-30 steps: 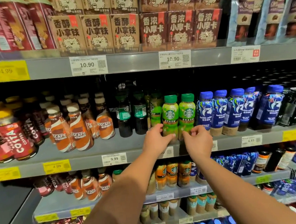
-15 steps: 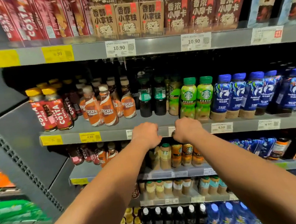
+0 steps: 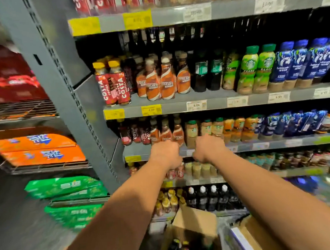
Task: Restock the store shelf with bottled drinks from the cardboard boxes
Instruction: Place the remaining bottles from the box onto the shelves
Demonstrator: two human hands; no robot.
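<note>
Bottled drinks [image 3: 180,248] with dark bodies stand in an open brown cardboard box [image 3: 194,222] at the near bottom edge, between the two forearms. A grey metal store shelf [image 3: 217,104] carries rows of red-labelled bottles [image 3: 111,83] at left, then orange-labelled bottles [image 3: 157,80], green-capped bottles [image 3: 256,69] and blue-capped bottles [image 3: 292,65] to the right. The left hand [image 3: 165,154] and right hand [image 3: 207,148] are level, slightly apart, each curled into a fist with nothing visible in it, in front of a lower tier's edge.

The shelf [image 3: 217,104] is matt grey metal; the bottles [image 3: 248,70] are glossy plastic; the box [image 3: 194,222] is matt brown cardboard.
</note>
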